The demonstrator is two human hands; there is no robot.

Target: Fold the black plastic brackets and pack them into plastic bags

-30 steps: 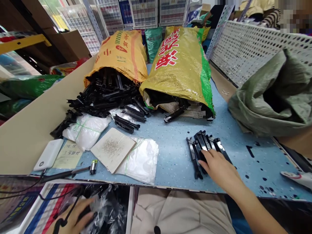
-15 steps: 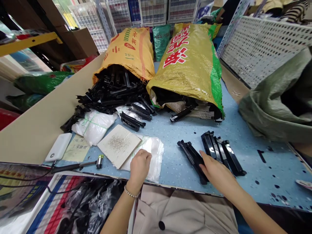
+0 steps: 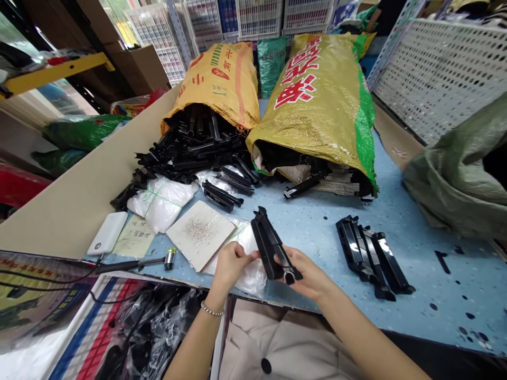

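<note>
The right hand's (image 3: 307,272) grip is closed around black parts (image 3: 271,245), raised over the tabletop (image 3: 312,232), far ends slanting toward 11 o'clock; the left hand (image 3: 232,264) curls just beside them at 9 o'clock, over clear bags (image 3: 253,282), and whether its grip pinches anything cannot be told. From the right hand, a row of black pieces (image 3: 372,258) lies at 3 o'clock; an orange sack (image 3: 227,79) spilling a black heap (image 3: 190,150) lies at 11.
</note>
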